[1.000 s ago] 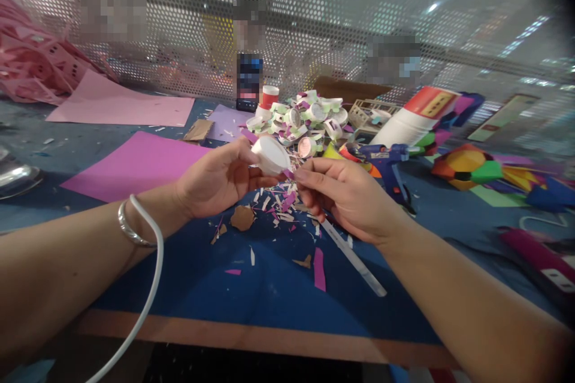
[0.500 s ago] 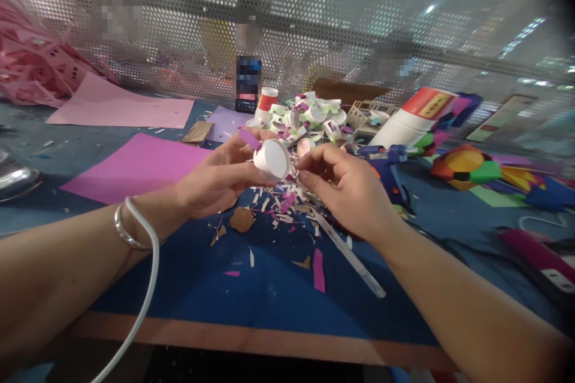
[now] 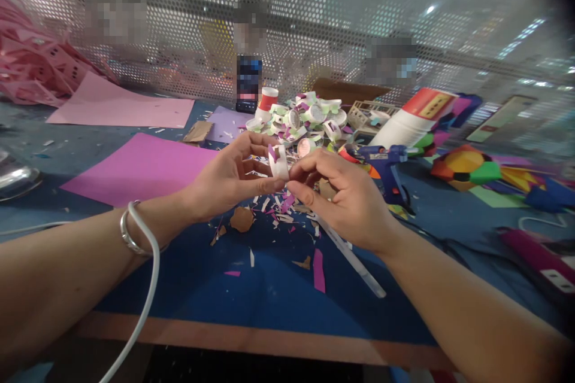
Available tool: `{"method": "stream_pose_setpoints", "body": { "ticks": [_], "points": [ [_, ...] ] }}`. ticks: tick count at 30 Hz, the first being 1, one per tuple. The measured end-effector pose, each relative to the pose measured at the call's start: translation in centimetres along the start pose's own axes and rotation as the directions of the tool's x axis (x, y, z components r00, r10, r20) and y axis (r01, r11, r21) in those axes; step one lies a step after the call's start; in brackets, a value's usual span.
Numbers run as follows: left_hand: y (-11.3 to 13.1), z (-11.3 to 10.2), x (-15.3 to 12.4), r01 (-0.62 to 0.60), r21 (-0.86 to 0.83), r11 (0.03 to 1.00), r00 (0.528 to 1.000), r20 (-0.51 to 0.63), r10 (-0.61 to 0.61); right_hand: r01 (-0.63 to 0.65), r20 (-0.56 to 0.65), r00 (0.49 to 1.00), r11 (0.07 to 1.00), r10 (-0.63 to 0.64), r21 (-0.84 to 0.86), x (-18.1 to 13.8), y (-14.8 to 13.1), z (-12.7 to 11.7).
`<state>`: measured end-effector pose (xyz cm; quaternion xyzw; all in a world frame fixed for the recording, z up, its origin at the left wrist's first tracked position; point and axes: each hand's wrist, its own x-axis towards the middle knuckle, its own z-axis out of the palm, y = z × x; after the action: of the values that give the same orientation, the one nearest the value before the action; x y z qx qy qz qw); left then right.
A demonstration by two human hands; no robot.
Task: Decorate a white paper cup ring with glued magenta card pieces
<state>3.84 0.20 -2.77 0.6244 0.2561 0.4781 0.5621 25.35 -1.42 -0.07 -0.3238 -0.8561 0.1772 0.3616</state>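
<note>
A short white paper cup piece (image 3: 280,165) with a purple paper strip on its side is in my left hand (image 3: 233,170). The thumb supports it from below and the fingers curl behind it. My right hand (image 3: 335,191) is at the cup's lower right edge, thumb and forefinger pinched together. Whether these fingertips grip the rim or a tiny piece is hidden. Behind my hands lies a heap of similar white cup pieces (image 3: 314,112) with green and purple strips. Paper scraps (image 3: 283,206) are scattered beneath.
A magenta sheet (image 3: 141,167) lies left, a pink sheet (image 3: 121,105) behind it. Right of my right hand is a blue glue gun (image 3: 386,161). A clear glue stick (image 3: 354,263) lies in front. Stacked paper cups (image 3: 406,122) lean at the back right. A white cable (image 3: 150,287) crosses my left wrist.
The cup piece has turned from showing its round white end to showing its side, and its purple strip now faces me. My right fingertips have moved left to its edge.
</note>
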Motion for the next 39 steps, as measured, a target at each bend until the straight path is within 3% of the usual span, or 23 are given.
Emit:
{"method": "stream_pose_setpoints", "body": {
  "ticks": [17,22,39],
  "points": [
    [0.41,0.81,-0.39,0.076,-0.080,0.994,0.995,0.068,-0.071,0.103,0.056,0.993,0.994,-0.100,-0.047,0.00,-0.63,-0.36],
    [0.43,0.54,-0.24,0.127,-0.138,0.982,0.987,0.114,-0.112,0.055,0.081,0.995,0.998,-0.053,-0.019,-0.07,-0.56,-0.47],
    [0.19,0.61,-0.26,0.104,-0.072,0.992,0.993,0.071,-0.099,-0.067,0.130,0.990,0.991,0.051,0.120,-0.08,-0.47,-0.89]
  ]
}}
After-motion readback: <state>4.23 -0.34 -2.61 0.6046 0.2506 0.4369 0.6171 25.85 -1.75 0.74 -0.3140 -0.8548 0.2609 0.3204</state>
